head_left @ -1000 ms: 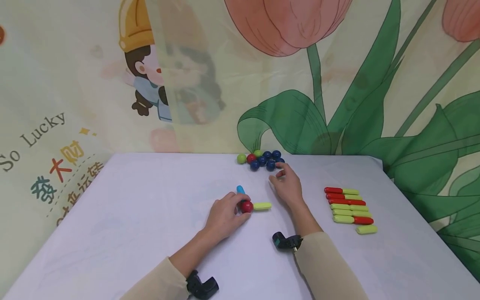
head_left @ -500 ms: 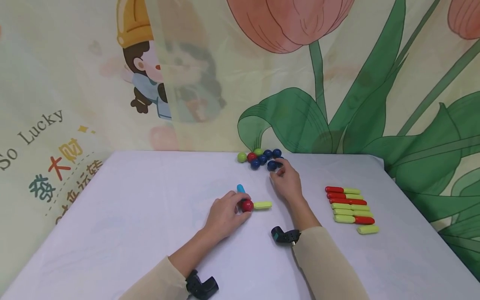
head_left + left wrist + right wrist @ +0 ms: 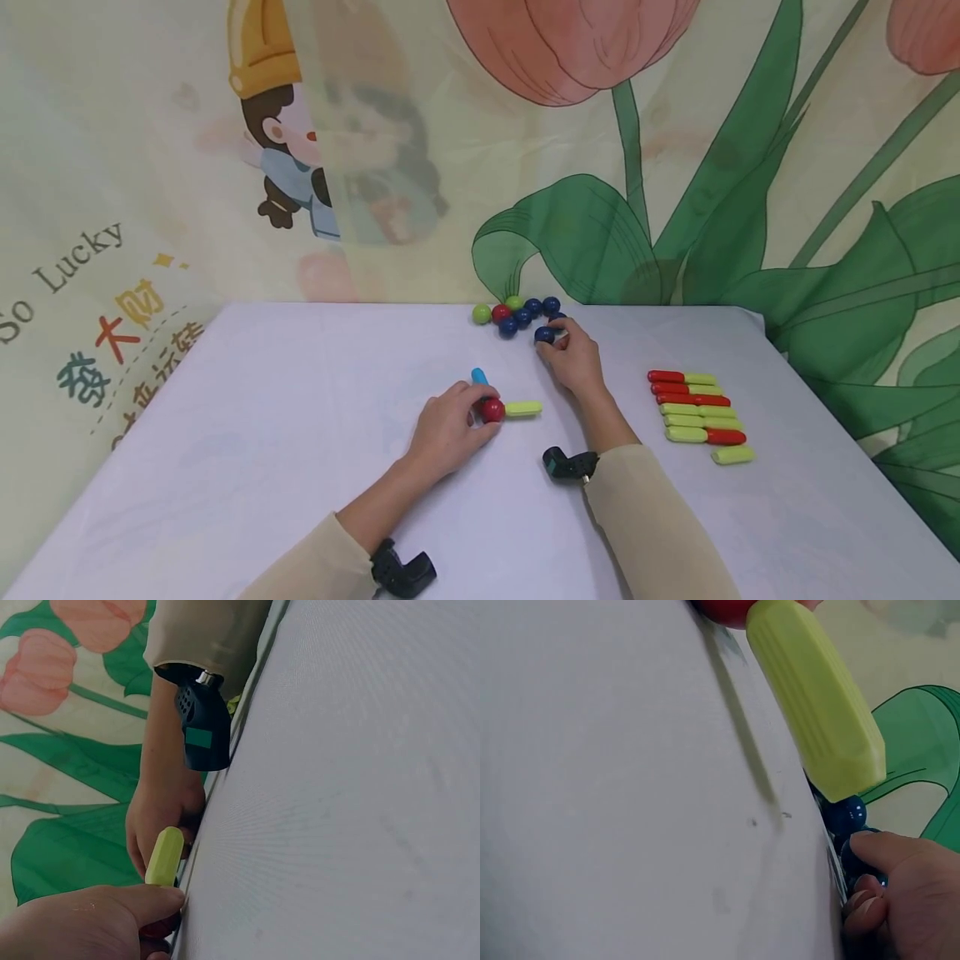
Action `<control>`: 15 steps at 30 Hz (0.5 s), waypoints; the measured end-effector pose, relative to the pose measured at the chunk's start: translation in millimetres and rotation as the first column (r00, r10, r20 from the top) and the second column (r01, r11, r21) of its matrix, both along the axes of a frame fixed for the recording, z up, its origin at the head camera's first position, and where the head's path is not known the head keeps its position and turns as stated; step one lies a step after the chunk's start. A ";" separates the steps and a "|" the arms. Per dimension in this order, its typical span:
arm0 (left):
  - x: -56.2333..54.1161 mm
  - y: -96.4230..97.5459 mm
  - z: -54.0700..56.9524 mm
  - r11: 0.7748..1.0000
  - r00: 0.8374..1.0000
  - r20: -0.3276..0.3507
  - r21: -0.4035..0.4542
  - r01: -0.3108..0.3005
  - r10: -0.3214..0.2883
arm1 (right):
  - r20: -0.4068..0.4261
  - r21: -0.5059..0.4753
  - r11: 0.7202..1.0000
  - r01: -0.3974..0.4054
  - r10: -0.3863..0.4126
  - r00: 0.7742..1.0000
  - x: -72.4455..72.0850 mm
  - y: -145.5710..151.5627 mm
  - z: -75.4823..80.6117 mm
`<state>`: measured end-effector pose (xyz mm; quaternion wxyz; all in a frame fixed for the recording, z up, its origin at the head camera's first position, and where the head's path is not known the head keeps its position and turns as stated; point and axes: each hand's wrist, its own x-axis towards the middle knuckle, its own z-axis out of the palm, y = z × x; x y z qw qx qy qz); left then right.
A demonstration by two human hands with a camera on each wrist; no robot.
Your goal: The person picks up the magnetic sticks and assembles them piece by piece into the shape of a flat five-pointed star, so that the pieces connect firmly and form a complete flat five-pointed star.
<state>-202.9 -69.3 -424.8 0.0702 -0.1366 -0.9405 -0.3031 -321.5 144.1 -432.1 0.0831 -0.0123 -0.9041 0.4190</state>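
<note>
My left hand (image 3: 447, 423) grips a red ball (image 3: 492, 410) in the middle of the table. A yellow-green stick (image 3: 523, 409) juts from the ball to the right. Beyond the fingers a light blue stick (image 3: 479, 377) points away, its near end hidden by them. In the left wrist view the same yellow-green stick (image 3: 165, 856) stands up past the thumb. At the back, my right hand (image 3: 573, 358) pinches a dark blue ball (image 3: 544, 334) between thumb and fingers. The right wrist view shows the thumb on that blue ball (image 3: 859, 855), with another dark blue ball (image 3: 845, 815) close by.
Several loose balls, dark blue (image 3: 507, 327), red (image 3: 501, 313) and green (image 3: 482, 314), cluster at the table's back edge. On the right lie rows of red and yellow-green sticks (image 3: 697, 400), with a single yellow-green stick (image 3: 732, 455) in front. A printed cloth hangs behind.
My right hand's fingers have closed on a dark blue ball at the cluster's right side, drawing it slightly nearer. The left hand keeps its hold on the red ball.
</note>
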 end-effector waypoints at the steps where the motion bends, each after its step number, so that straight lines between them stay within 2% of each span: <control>1: -0.1 0.0 0.3 1.000 1.000 0.002 0.000 -0.003 0.003 | -0.002 -0.020 1.000 0.000 0.000 1.000 0.3 0.2 -0.5; 8: -0.8 -1.2 1.7 1.000 1.000 0.026 0.004 -0.018 0.018 | 0.050 -0.174 0.985 -0.006 0.014 0.999 3.4 -1.0 -0.2; 15: -1.0 0.5 1.4 1.000 0.999 0.043 0.019 -0.006 0.005 | 0.117 -0.350 0.937 0.002 0.041 0.992 10.4 5.7 0.7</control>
